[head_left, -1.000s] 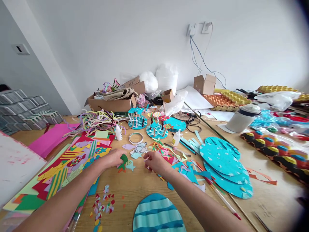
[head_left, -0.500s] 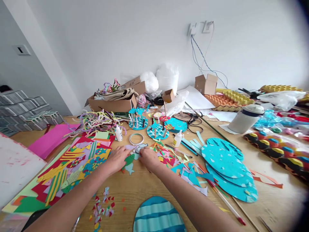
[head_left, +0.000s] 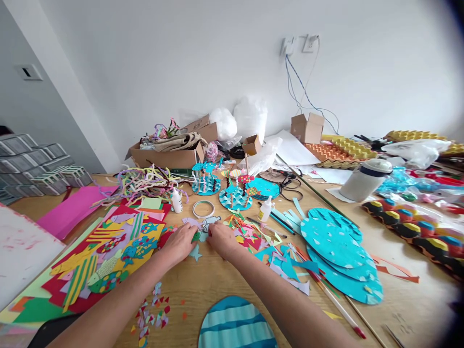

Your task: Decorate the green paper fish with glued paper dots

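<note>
My left hand (head_left: 182,241) is bent over the paper fish at the table's middle, fingers together on a green paper fish (head_left: 196,236) that it mostly covers. My right hand (head_left: 222,239) faces it, with curled fingertips pinching at a light blue paper fish (head_left: 209,223) drawn with dark outlines. Just beyond my left fingers lies a purple paper fish (head_left: 191,222). A pale blue paper tail or star shape (head_left: 195,253) shows below the hands. Red paper pieces (head_left: 167,236) lie beside my left wrist. The exact grip of the fingertips is hidden.
Behind the hands are a tape roll (head_left: 203,209), glue bottles (head_left: 177,200) and decorated blue stands (head_left: 235,197). Paper fish sheets (head_left: 108,251) spread left; blue discs (head_left: 337,241) are stacked right. A striped blue disc (head_left: 237,326) and paper scraps (head_left: 154,309) are nearer me.
My left hand has shifted right and now covers most of the green fish. The purple fish and red pieces show more. My right hand stays almost in place; the view has shifted slightly.
</note>
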Tool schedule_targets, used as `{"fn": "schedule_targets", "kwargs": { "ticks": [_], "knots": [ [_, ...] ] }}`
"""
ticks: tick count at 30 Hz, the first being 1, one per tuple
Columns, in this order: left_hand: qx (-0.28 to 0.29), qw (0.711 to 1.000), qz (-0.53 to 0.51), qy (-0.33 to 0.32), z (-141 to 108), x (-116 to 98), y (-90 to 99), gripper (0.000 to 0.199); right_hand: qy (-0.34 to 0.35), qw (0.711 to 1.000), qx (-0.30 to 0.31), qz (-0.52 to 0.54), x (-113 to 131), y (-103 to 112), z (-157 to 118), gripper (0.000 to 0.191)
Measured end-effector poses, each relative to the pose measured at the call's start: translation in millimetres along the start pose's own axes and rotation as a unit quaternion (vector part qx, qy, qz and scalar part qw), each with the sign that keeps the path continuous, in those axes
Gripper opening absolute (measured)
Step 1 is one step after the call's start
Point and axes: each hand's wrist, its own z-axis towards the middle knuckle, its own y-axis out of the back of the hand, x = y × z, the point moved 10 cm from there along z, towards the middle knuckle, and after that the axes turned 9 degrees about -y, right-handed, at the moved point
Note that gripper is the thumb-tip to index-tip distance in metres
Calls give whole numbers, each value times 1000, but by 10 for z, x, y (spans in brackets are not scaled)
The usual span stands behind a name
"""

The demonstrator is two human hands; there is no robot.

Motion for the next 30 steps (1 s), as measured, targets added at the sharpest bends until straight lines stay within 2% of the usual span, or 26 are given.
{"fn": "schedule_targets", "kwargs": {
  "ticks": [7,12,15,18,21,23,26,30],
  "knots": [
    [-8,1000,-7,13,-22,102,-25,21,-30,997,7,64,-107,-35,5,21],
    [-15,1000,-21,9,-5,141,-35,22,-74,981,29,174,-261,2,141,14],
    [-22,999,-32,7,10,154,-38,23,-88,956,72,270,-324,-20,212,10],
    [-39,998,-43,9,23,170,-2,26,-83,917,117,373,-351,-34,221,6],
    [-67,996,-53,20,33,226,102,31,-63,881,125,451,-358,28,194,14],
    [-90,994,-58,27,35,271,204,32,-53,871,120,473,-330,54,163,16],
    [-116,991,-66,23,26,290,346,29,-43,881,121,455,-175,-28,95,17],
    [-118,990,-76,9,-12,238,370,26,-24,925,127,358,143,-232,-26,16]
  ]
}}
